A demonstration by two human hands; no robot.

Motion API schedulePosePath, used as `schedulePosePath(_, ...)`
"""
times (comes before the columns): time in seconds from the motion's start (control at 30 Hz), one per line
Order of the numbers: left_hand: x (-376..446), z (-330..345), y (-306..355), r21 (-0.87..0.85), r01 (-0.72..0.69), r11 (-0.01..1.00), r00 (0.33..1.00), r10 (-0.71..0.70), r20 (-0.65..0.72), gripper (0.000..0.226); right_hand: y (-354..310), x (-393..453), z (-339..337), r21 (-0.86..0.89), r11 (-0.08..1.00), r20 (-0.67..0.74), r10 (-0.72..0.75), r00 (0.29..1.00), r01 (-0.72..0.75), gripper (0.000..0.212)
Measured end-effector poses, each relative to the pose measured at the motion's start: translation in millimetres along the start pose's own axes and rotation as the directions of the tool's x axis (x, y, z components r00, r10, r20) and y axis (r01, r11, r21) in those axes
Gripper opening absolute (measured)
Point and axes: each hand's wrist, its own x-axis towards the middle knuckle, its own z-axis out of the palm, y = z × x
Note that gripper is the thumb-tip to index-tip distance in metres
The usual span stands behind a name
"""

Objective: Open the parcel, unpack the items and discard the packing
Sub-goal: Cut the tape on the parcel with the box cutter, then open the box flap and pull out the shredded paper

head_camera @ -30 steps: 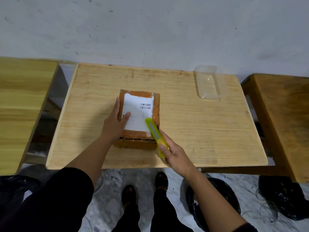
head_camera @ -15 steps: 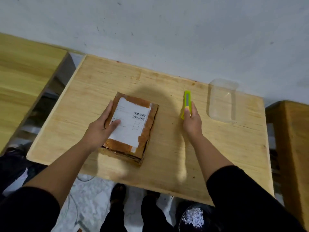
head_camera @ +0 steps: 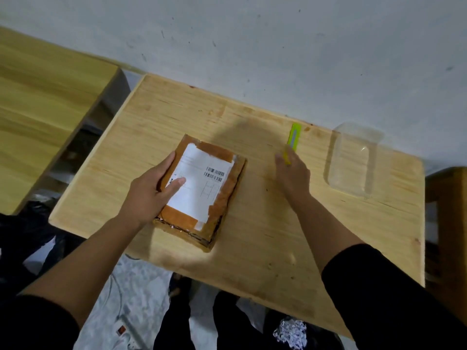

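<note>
Brown parcel (head_camera: pixel 202 190) under left hand (head_camera: pixel 151 190); right hand (head_camera: pixel 293 173) on cutter (head_camera: pixel 293 140)

so a second ago our right hand (head_camera: pixel 293 173) had the green box cutter (head_camera: pixel 293 140) right at the near right corner of the parcel (head_camera: pixel 202 190), blade end lying over the label. now we've carried it off to the right and up the table (head_camera: pixel 265 236), and it lies flat on the wood just left of the clear plastic container (head_camera: pixel 353 160). half a second back our fingers covered its near end, and now only the fingertips touch it.
</note>
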Motion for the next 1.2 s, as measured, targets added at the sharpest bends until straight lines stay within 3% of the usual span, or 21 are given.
schedulePosePath(0.07,-8.6,2.7,2.5,0.032,-0.020,0.999,0.995,0.023,-0.100,0.058,-10.5,-9.2,9.2,0.033,0.989,0.085,-0.147,0.986,0.144,0.041)
schedulePosePath(0.17,-29.0,11.8,3.1,0.044,0.063,0.997,0.961,-0.049,-0.270,0.060,-26.2,-13.0,25.3,0.096,0.951,0.173,-0.306,0.936,0.293,0.036)
schedulePosePath(0.27,-56.2,30.6,7.8,-0.075,0.223,0.972,0.897,-0.234,-0.375,0.074,-40.5,-13.9,31.2,0.224,0.939,0.253,-0.315,0.915,0.262,0.032)
schedulePosePath(0.4,-83.6,60.3,16.3,-0.389,0.400,0.830,0.768,-0.535,-0.353,0.095,-47.5,-17.6,31.3,0.220,0.935,0.325,-0.340,0.882,0.279,0.027)
schedulePosePath(0.47,-88.5,71.7,19.1,-0.459,0.399,0.794,0.766,-0.564,-0.309,0.095,-46.7,-18.8,33.1,0.229,0.940,0.341,-0.321,0.884,0.253,0.027)
schedulePosePath(0.67,-72.1,73.3,17.3,-0.414,0.340,0.844,0.828,-0.478,-0.294,0.077,-45.0,-32.7,31.6,0.270,0.949,0.254,-0.235,0.938,0.164,0.027)
schedulePosePath(0.87,-34.4,42.6,4.9,-0.247,0.232,0.941,0.939,-0.283,-0.197,0.063,-32.2,-81.7,27.9,0.300,0.954,-0.007,-0.016,1.000,0.017,0.031)
schedulePosePath(1.03,-3.7,21.2,6.9,-0.127,0.127,0.984,0.991,-0.120,0.061,0.060,-23.8,-142.6,41.1,0.394,0.915,-0.271,0.203,0.941,-0.084,0.034)
schedulePosePath(1.2,3.9,9.1,2.8,-0.043,-0.022,0.999,0.962,0.033,0.270,0.053,-19.2,-188.3,68.6,0.470,0.867,-0.380,0.367,0.849,-0.165,0.034)
